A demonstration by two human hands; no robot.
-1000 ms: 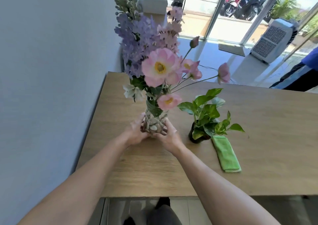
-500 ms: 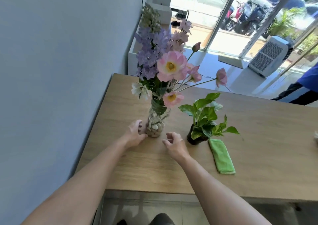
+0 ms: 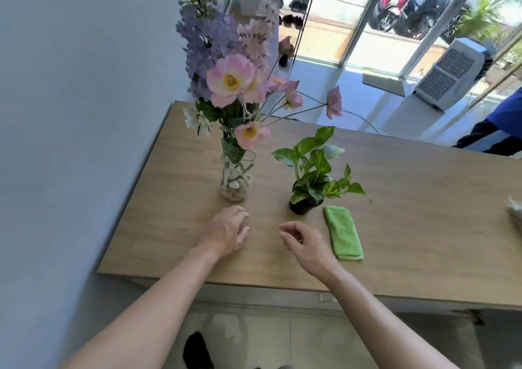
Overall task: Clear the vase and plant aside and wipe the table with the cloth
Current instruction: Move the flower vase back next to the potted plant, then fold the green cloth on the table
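A glass vase (image 3: 236, 176) with pebbles and tall pink and purple flowers stands upright on the wooden table (image 3: 423, 205), toward its left end. To its right sits a small green plant (image 3: 310, 176) in a black pot. A folded green cloth (image 3: 343, 231) lies just right of the pot. My left hand (image 3: 226, 231) hovers in front of the vase, apart from it, holding nothing. My right hand (image 3: 303, 244) is in front of the pot, left of the cloth, fingers loosely curled and empty.
A grey wall (image 3: 70, 142) runs along the table's left edge. A person in blue (image 3: 502, 126) is at the far right behind the table. A pale object (image 3: 515, 209) sits at the table's right edge. A white air cooler (image 3: 449, 75) stands on the floor beyond.
Both hands held the vase a second ago, let go of it, and have drawn back toward me. The vase now stands alone on the table.
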